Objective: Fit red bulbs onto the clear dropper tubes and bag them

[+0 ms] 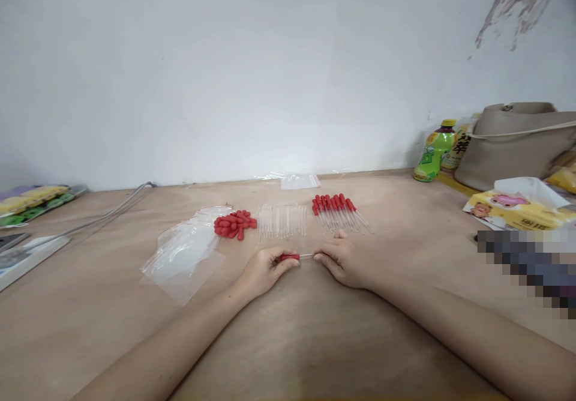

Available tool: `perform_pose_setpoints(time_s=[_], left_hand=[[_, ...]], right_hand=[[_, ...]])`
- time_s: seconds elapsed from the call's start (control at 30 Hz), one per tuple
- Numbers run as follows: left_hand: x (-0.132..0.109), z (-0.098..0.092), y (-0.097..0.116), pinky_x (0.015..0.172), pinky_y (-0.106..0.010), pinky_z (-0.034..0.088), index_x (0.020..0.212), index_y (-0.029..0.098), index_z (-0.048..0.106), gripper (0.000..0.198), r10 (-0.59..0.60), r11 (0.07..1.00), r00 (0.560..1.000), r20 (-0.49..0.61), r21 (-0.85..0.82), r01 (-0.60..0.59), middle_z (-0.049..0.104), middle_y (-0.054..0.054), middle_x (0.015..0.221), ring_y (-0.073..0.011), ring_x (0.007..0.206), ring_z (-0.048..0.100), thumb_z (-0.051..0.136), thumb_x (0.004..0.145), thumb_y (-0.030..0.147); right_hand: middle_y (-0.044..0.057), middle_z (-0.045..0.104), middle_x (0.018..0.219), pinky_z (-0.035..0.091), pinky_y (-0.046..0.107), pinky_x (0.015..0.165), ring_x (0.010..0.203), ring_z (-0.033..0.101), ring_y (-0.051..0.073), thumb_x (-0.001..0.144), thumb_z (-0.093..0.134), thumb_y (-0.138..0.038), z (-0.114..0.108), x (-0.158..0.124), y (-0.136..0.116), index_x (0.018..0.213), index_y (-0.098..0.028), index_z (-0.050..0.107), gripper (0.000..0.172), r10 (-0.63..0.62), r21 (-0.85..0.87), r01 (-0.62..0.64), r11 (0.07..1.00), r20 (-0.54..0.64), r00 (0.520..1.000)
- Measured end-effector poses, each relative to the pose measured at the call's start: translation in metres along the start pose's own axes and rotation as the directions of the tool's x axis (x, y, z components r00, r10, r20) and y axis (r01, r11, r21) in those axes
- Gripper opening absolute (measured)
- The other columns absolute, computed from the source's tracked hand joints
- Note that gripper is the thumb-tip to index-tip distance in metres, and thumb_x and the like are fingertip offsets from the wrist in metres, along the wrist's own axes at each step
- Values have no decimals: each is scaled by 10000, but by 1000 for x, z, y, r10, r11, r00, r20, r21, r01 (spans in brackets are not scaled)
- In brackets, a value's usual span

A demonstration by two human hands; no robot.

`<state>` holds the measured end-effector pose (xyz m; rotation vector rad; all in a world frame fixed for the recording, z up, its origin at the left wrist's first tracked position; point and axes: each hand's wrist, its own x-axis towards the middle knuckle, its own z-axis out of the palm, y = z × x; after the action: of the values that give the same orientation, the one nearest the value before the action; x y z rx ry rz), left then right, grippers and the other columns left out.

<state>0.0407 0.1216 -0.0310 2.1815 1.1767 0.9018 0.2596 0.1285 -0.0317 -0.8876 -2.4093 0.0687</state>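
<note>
My left hand is closed around a red rubber dropper bulb. From the bulb's open end a thin clear dropper tube runs to the right, its other end pinched in my right hand. How deep the tube sits in the bulb is hidden. Just beyond my hands lies a row of clear tubes, with a heap of loose red bulbs to its left. On the right, past my right hand, several droppers with red bulbs fitted lie side by side.
Clear plastic bags lie fanned out at the left, and another bag lies by the wall. A grey cable crosses the far left. At the right stand a green bottle, a beige bag and a yellow tissue pack.
</note>
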Motion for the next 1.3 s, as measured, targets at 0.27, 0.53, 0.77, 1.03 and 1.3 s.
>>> perform_pose_setpoints(time_s=[0.27, 0.53, 0.77, 1.03, 1.3], left_hand=[[1, -1, -4, 674, -246, 501, 898, 185, 655, 212, -20, 999, 1000, -9, -32, 20, 688, -15, 834, -144, 722, 631, 572, 773, 335], [-1, 1, -3, 560, -222, 483, 889, 163, 662, 252, -48, 998, 999, -1, -29, 48, 672, -14, 701, -124, 582, 593, 562, 772, 363], [-2, 0, -3, 635, -224, 486, 871, 177, 661, 209, 5, 1000, 1000, 4, -7, -5, 685, -12, 793, -135, 687, 617, 568, 772, 335], [-4, 2, -5, 657, -222, 484, 879, 189, 655, 203, 11, 1000, 999, 41, 7, -12, 681, -3, 818, -133, 719, 617, 555, 785, 339], [-1, -1, -1, 626, -218, 490, 873, 193, 655, 173, 63, 995, 998, 15, 76, -64, 691, -1, 799, -128, 688, 627, 561, 784, 306]], right_hand=[[29, 600, 792, 370, 267, 670, 741, 517, 141, 861, 396, -221, 2, -3, 4, 837, -181, 558, 169, 70, 108, -62, 992, -71, 995], [11, 607, 704, 297, 295, 674, 610, 485, 117, 864, 383, -183, 7, -1, 2, 833, -178, 562, 182, -86, 1, 87, 996, -161, 983], [15, 592, 653, 269, 298, 680, 559, 440, 110, 864, 359, -179, 7, 1, -3, 774, -156, 569, 230, -115, -56, 109, 992, -115, 987], [6, 564, 597, 252, 291, 707, 536, 402, 105, 877, 340, -214, 14, 0, -4, 683, -159, 533, 279, -38, -48, 34, 998, -76, 996], [-17, 553, 588, 242, 278, 688, 509, 362, 90, 880, 332, -191, 10, 5, -6, 630, -159, 475, 290, -3, -104, 5, 995, 15, 1000]])
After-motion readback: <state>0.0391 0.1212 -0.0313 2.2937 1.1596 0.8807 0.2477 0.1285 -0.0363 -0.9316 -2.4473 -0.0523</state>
